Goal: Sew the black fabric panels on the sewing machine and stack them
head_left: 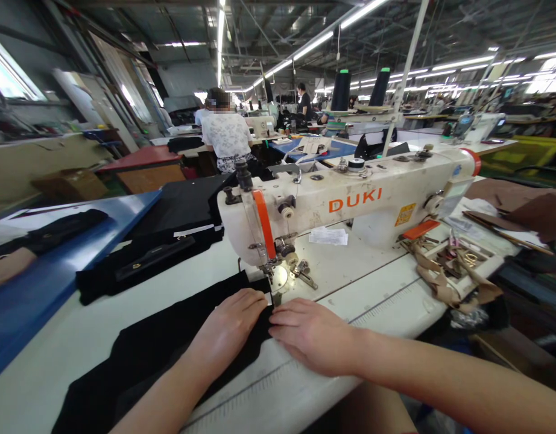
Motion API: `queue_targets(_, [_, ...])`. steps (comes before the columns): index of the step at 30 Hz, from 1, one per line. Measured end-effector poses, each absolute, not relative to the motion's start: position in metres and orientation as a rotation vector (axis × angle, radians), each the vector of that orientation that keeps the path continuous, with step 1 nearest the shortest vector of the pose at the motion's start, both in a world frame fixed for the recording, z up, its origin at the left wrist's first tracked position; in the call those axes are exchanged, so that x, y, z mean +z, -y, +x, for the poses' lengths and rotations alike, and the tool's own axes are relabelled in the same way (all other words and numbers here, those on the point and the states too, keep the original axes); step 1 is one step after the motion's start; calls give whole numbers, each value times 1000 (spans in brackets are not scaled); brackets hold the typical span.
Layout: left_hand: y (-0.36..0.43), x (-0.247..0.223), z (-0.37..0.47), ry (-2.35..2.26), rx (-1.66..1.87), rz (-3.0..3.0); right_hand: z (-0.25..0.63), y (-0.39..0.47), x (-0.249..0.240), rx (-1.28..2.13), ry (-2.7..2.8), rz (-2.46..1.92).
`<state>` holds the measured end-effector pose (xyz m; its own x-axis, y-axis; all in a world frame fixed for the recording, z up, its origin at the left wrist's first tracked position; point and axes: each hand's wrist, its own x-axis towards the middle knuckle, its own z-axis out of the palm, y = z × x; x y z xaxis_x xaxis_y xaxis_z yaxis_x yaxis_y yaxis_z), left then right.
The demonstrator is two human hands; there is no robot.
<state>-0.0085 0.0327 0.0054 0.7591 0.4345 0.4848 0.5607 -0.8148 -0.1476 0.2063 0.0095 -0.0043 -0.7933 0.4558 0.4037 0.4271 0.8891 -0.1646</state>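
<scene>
A black fabric piece (169, 331) lies across the white sewing table, its right end under the needle area of a white sewing machine (368, 202) marked DUKI. My left hand (233, 322) rests on this fabric with fingers closed and bent, their tips beside a small white strip just in front of the presser foot (277, 295). Opposite it, my right hand (312, 334) grips the fabric's right edge, fingers together. The undersides of both hands and the thumbs are mostly hidden. A lamp lights the round needle plate (280, 276).
More black pieces (155, 259) with a zipper lie to the left, near a blue table (70, 265). At the right, a tray (474, 268) holds scissors and brown strips. Thread cones (340, 90) stand behind the machine. A person in a patterned shirt (226, 132) works farther back.
</scene>
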Motion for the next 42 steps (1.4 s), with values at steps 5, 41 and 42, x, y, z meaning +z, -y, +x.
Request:
queue_targets(5, [-32, 6, -7, 798, -656, -2681, 207, -10, -5, 82, 2618, -646])
queue_targets(41, [-16, -6, -9, 1380, -482, -2719, 200, -68, 4, -115, 2729, -769])
queue_targets(42, [-19, -7, -8, 1368, -495, -2712, 200, -71, 4, -119, 2729, -781])
